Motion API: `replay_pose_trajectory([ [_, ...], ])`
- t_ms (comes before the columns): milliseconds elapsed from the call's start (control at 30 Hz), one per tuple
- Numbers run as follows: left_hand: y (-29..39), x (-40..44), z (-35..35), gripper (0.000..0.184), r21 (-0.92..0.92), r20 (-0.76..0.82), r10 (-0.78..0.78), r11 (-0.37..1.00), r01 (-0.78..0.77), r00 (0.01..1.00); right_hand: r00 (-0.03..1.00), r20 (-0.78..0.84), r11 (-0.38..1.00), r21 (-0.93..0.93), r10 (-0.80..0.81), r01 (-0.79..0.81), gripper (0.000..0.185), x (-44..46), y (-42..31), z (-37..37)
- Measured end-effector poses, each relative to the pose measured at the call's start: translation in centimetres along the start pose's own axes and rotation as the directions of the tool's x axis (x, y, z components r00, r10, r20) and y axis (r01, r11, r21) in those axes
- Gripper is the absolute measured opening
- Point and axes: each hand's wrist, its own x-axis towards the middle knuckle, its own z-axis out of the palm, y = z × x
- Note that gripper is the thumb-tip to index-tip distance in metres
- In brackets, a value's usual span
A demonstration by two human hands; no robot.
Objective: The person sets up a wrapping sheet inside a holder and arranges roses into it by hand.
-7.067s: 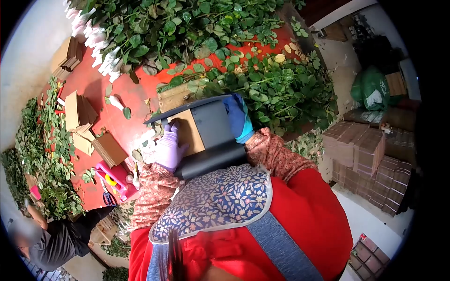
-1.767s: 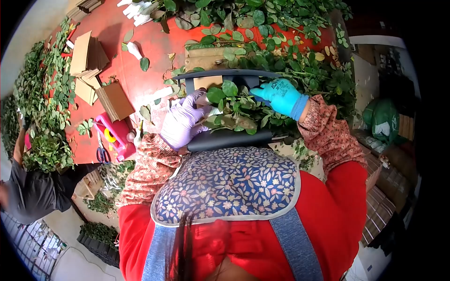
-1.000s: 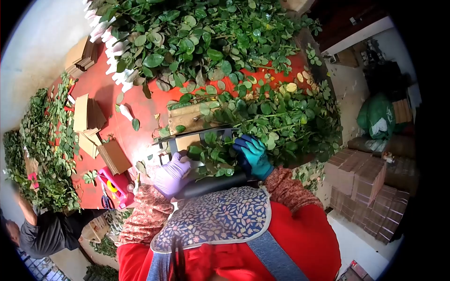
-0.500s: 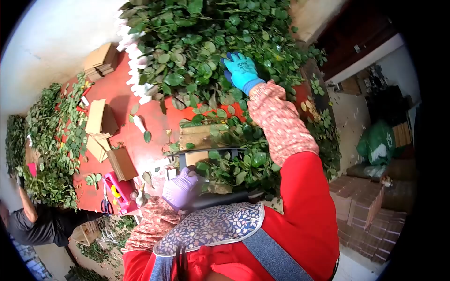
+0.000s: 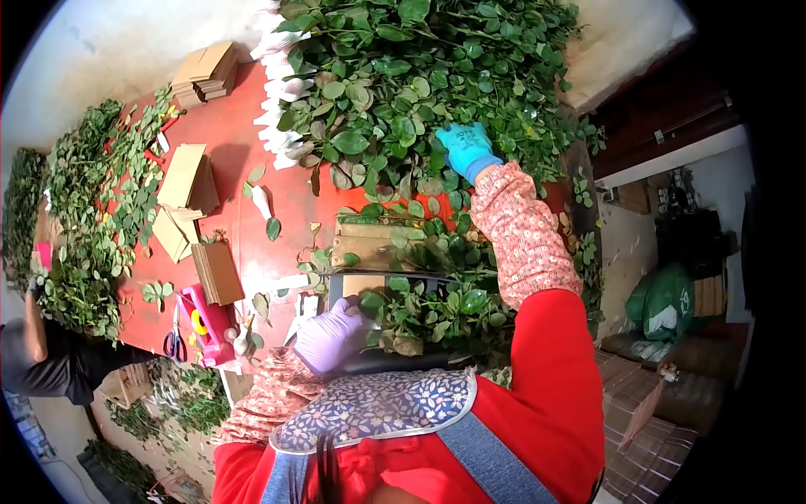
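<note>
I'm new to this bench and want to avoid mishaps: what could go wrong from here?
The large leafy pile looks tangled, so the right hand could drag extra greenery along. The scissors lie near the edge of the red table and might get knocked off. The smaller bunch beside the left hand could shift.

Red tabletop (image 5: pixel 243 214), green leaves (image 5: pixel 403 76), blue floral apron (image 5: pixel 378 410), pink tape dispenser (image 5: pixel 206 326), turquoise glove (image 5: pixel 467 149)
</note>
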Motion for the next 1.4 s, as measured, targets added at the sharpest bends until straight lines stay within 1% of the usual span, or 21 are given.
replay_pose_trajectory([
  [67, 0.2, 0.1, -0.1, 0.048, 0.011, 0.014, -0.009, 1.000, 0.009, 1.000, 1.000, -0.021, 0.998, 0.068, -0.010, 0.011, 0.054, 0.5, 0.3, 0.7],
  [100, 0.2, 0.0, -0.1, 0.048, 0.010, 0.003, -0.017, 1.000, 0.017, 1.000, 0.984, -0.168, 0.997, 0.044, -0.056, 0.064, 0.057, 0.6, 0.6, 1.8],
  [133, 0.1, -0.1, -0.1, 0.048, -0.010, 0.002, -0.027, 1.000, 0.027, 1.000, 0.982, -0.174, 0.996, 0.038, -0.067, 0.075, 0.057, 1.0, 1.1, 2.5],
  [200, 0.2, -0.1, -0.6, 0.047, -0.029, -0.014, -0.054, 0.998, 0.054, 0.998, 0.921, -0.388, 0.996, -0.090, -0.032, -0.004, 0.057, 2.3, 1.3, 2.8],
  [267, 0.7, 0.2, -1.9, 0.046, 0.054, 0.031, 0.015, 0.998, -0.017, 0.999, 0.917, -0.398, 0.985, -0.142, 0.029, -0.093, 0.055, 1.7, -0.9, 0.0],
  [333, 0.5, -0.1, -1.1, 0.045, 0.020, -0.009, -0.002, 1.000, 0.002, 1.000, 0.989, -0.078, 0.980, -0.140, 0.128, -0.138, 0.050, 0.6, -5.0, -4.1],
  [400, 0.2, 0.2, -1.0, 0.044, 0.004, -0.005, 0.053, 0.999, -0.053, 0.999, 0.946, -0.286, 0.986, -0.114, -0.152, 0.124, 0.042, -1.2, -8.7, -7.6],
  [433, 0.5, 0.4, -1.3, 0.045, 0.042, 0.048, -0.024, 0.999, 0.022, 0.999, 0.852, -0.416, 0.948, -0.138, -0.318, 0.287, 0.040, -1.9, -10.6, -9.7],
  [467, 0.6, 0.4, -1.4, 0.045, 0.047, 0.045, -0.029, 0.999, 0.027, 0.999, 0.844, -0.405, 0.936, -0.153, -0.353, 0.318, 0.037, -0.5, -12.1, -9.1],
  [533, 0.5, 0.1, -1.8, 0.045, -0.012, 0.055, -0.014, 1.000, 0.015, 0.998, 0.918, -0.240, 0.937, -0.234, -0.315, 0.261, 0.039, 3.1, -14.5, -7.5],
  [633, -0.8, -0.5, 0.9, 0.043, -0.081, -0.086, 0.053, 0.995, -0.060, 0.995, 0.939, -0.277, 0.967, -0.206, -0.206, 0.151, 0.045, 7.2, -14.2, -2.4],
  [800, -1.2, -1.2, 0.2, 0.039, -0.041, -0.118, 0.029, 0.999, -0.035, 0.993, 0.852, -0.445, 0.954, -0.235, -0.277, 0.188, 0.033, 5.8, -14.2, 0.5],
  [833, -1.3, -1.4, 0.0, 0.039, -0.038, -0.204, 0.078, 0.995, -0.087, 0.976, 0.815, -0.487, 0.944, -0.255, -0.313, 0.210, 0.029, 4.9, -14.1, 0.4],
  [1000, -2.1, -1.6, 0.6, 0.043, -0.031, -0.162, 0.090, 0.995, -0.096, 0.983, 0.836, -0.409, 0.929, -0.215, -0.366, 0.302, 0.030, -0.9, -13.1, -0.2],
  [1067, -2.1, -1.4, 1.0, 0.016, -0.016, -0.279, 0.123, 0.991, -0.133, 0.952, 0.820, -0.402, 0.913, -0.208, -0.406, 0.350, 0.032, -2.1, -11.7, -0.6],
  [1133, -2.5, -1.5, 1.7, 0.014, -0.035, -0.274, 0.118, 0.991, -0.133, 0.954, 0.677, -0.624, 0.908, -0.139, -0.391, 0.396, 0.036, -2.3, -10.5, -0.7],
  [1200, -3.1, -1.3, 2.3, 0.049, 0.004, -0.169, 0.087, 0.996, -0.087, 0.982, 0.653, -0.667, 0.922, -0.142, -0.359, 0.361, 0.038, -1.5, -9.3, -2.6],
  [1267, -2.8, -1.2, 1.9, 0.048, 0.014, -0.132, 0.055, 0.998, -0.054, 0.990, 0.586, -0.726, 0.918, -0.163, -0.360, 0.362, 0.038, -1.8, -8.6, -6.9],
  [1333, -2.7, -1.2, 2.0, 0.048, -0.021, -0.202, 0.072, 0.997, -0.078, 0.977, 0.709, -0.692, 0.896, 0.219, -0.137, 0.387, 0.036, -2.4, -8.0, -9.3],
  [1367, -2.5, -1.4, 1.9, 0.046, -0.044, -0.188, 0.056, 0.997, -0.065, 0.981, 0.518, -0.830, 0.908, 0.035, -0.207, 0.418, 0.034, -2.6, -8.3, -8.1],
  [1400, -2.4, -1.7, 2.0, 0.046, -0.045, -0.187, 0.056, 0.997, -0.066, 0.981, 0.621, -0.738, 0.879, 0.082, -0.264, 0.470, 0.041, -0.7, -7.6, -4.3],
])
